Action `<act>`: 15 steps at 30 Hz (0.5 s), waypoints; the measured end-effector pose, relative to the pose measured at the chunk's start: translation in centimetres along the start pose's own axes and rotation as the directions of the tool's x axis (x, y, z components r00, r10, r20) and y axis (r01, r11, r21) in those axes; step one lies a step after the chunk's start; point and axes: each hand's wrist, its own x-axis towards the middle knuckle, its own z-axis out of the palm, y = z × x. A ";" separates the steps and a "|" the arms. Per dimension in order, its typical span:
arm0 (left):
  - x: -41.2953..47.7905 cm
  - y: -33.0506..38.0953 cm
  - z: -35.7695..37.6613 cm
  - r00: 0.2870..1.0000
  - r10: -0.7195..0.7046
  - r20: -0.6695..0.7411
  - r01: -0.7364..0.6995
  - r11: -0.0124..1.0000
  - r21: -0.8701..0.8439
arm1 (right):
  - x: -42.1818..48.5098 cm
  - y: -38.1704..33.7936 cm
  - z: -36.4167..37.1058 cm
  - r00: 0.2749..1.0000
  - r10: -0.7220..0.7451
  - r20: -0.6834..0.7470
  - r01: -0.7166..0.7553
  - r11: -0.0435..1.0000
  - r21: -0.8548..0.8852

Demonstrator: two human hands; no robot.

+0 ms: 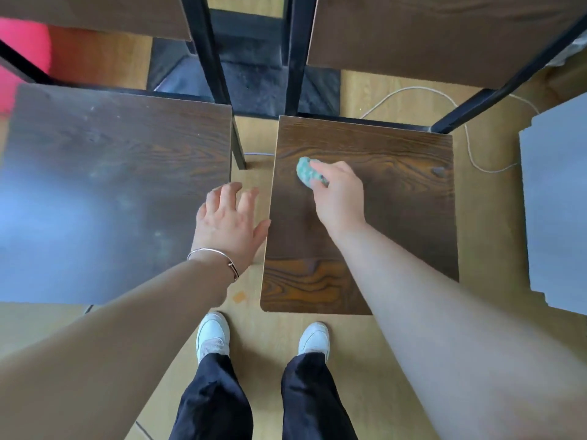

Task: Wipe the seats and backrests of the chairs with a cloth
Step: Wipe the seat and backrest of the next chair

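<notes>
Your right hand (340,198) gripping a bunched green cloth (307,171) pressed onto the right chair seat (381,236), your left hand (230,223) spread flat, fingers loose, over the gap beside the left chair seat (111,185), backrests (428,36) beyond, white cable (470,147) on the floor.

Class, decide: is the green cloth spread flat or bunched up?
Bunched: the cloth forms a small wad gripped by the right hand.
</notes>
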 end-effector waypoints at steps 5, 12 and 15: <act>0.8 -1.4 -1.3 0.999 -0.005 -0.049 0.003 0.999 -0.037 | 7.5 -3.4 2.5 0.997 0.046 0.059 -0.035 0.984 -0.177; 0.3 -3.1 -1.5 0.999 -0.008 -0.038 0.006 0.998 -0.061 | 2.8 -1.4 2.8 0.977 -0.067 0.204 0.112 0.970 -0.216; -0.5 -3.4 -1.3 1.000 -0.011 -0.012 0.011 0.999 -0.038 | -2.3 0.6 2.6 0.944 -0.173 0.280 0.221 0.964 -0.150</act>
